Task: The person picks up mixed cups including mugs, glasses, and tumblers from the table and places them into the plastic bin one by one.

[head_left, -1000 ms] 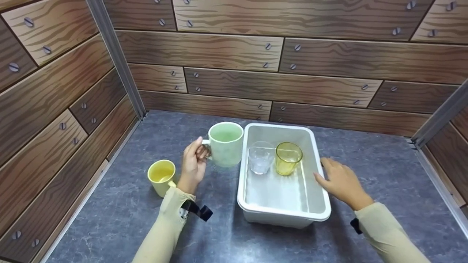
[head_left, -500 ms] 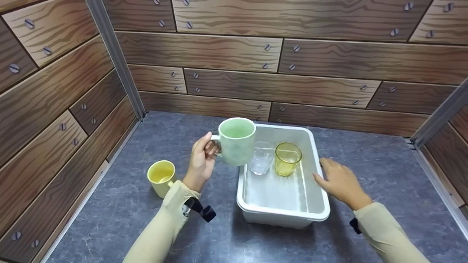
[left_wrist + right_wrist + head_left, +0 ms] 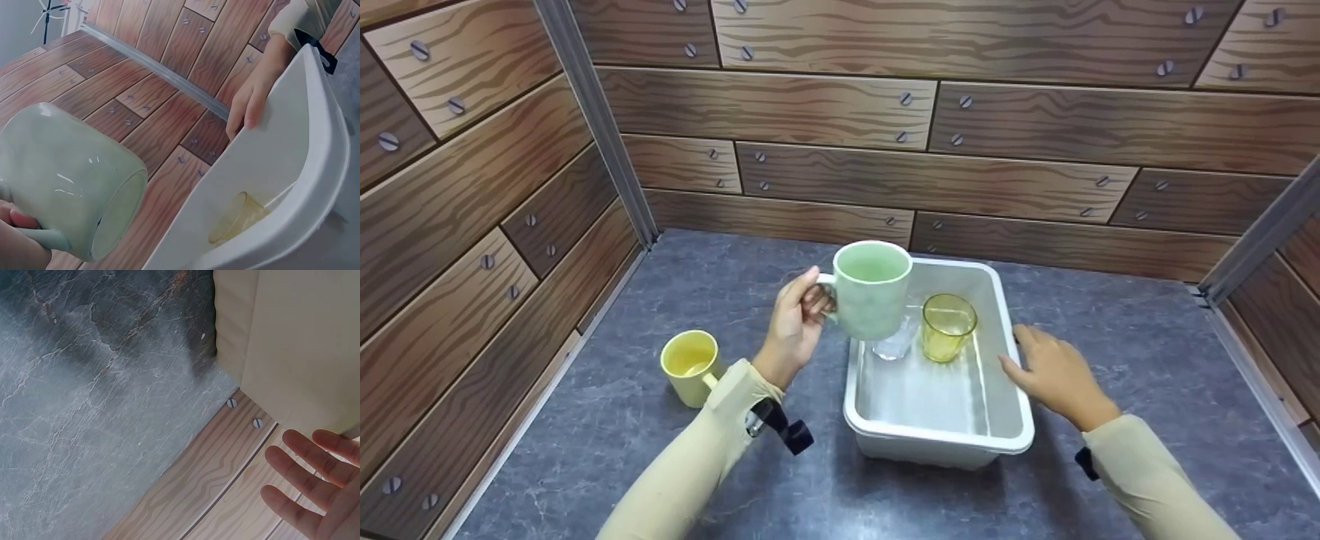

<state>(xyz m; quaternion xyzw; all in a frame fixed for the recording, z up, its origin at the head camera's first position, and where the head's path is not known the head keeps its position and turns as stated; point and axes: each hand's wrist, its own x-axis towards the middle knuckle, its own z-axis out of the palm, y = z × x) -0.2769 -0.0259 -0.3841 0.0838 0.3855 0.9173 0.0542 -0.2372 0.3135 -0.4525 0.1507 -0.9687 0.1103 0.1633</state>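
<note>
My left hand (image 3: 796, 326) grips the handle of a pale green mug (image 3: 873, 300), held upright above the left side of a white plastic bin (image 3: 937, 435). A clear glass (image 3: 892, 347) stands in the bin, partly hidden behind that mug. Beside it is a yellow-tinted glass (image 3: 947, 337), also seen low inside the bin in the left wrist view. My right hand (image 3: 1056, 375) rests at the bin's right rim; its fingers (image 3: 301, 472) look extended and spread in the right wrist view. A yellow mug (image 3: 688, 375) stands on the table, left of my left forearm.
The dark marbled tabletop (image 3: 607, 450) reaches to wood-patterned panels (image 3: 810, 172) behind and at both sides. Metal corner posts (image 3: 600, 120) stand where panels meet. The front part of the bin's floor (image 3: 922, 405) shows bare.
My left hand has carried the green mug rightward, from beside the bin to over its left part, where it now covers much of the clear glass. The right hand has stayed at the rim.
</note>
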